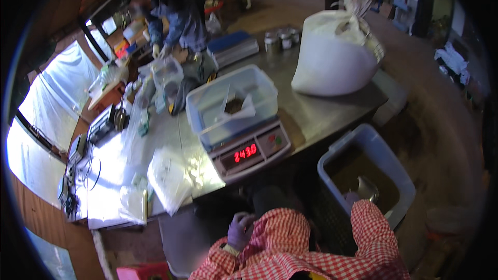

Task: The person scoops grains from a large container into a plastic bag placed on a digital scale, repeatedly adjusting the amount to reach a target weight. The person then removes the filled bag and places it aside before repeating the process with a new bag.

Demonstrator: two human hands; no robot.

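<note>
My right hand [352, 198], in a purple glove, reaches into a blue plastic tub [326, 159] and grips a metal scoop [367, 189]. The scoop lies over dark, fine loose material [350, 159] inside the tub. My left hand [240, 231], gloved in purple too, rests near my lap with its fingers loosely bent and slightly apart; I see nothing in it. Before me a digital scale [256, 151] with a lit red display stands at the table edge. On it sits a clear plastic bin [268, 97], holding an opened plastic bag [247, 109] with brown material inside.
A large white sack [334, 54] stands on the metal table [315, 120]. Stacked clear plastic bags [169, 179] lie at the near edge, with a heat sealer [101, 124] farther left. Glass jars [274, 42] and a blue-topped stack [233, 48] stand behind. Another person [181, 23] works across the table.
</note>
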